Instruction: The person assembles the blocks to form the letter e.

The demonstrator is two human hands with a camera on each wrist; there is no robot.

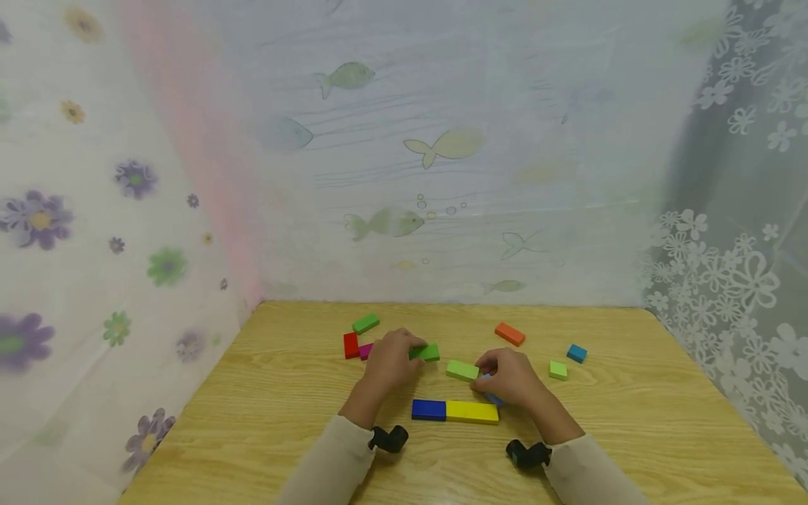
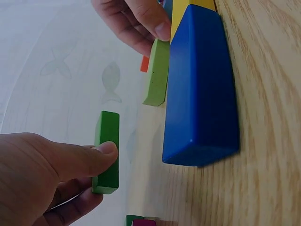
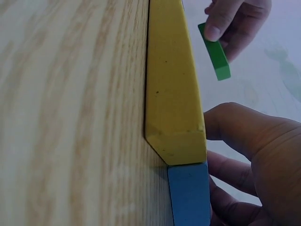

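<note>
My left hand [image 1: 391, 358] pinches a green block [image 1: 430, 352] between thumb and fingers; in the left wrist view that block [image 2: 110, 128] appears raised off the table. To its right, my right hand [image 1: 508, 377] pinches the right end of a light green block [image 1: 461, 369]. A light blue block [image 1: 494, 400] lies partly covered under the right hand; the right wrist view shows this block [image 3: 189, 195] by the yellow block's end. Nearer to me, a dark blue block [image 1: 429, 409] and a longer yellow block [image 1: 472, 412] lie end to end in a row.
Beyond the left hand lie a red block [image 1: 351, 346], a partly hidden magenta block [image 1: 365, 351] and another green block [image 1: 366, 323]. An orange block [image 1: 510, 334], a small light green block [image 1: 558, 370] and a blue block [image 1: 577, 353] lie toward the right on the wooden table [image 1: 265, 421].
</note>
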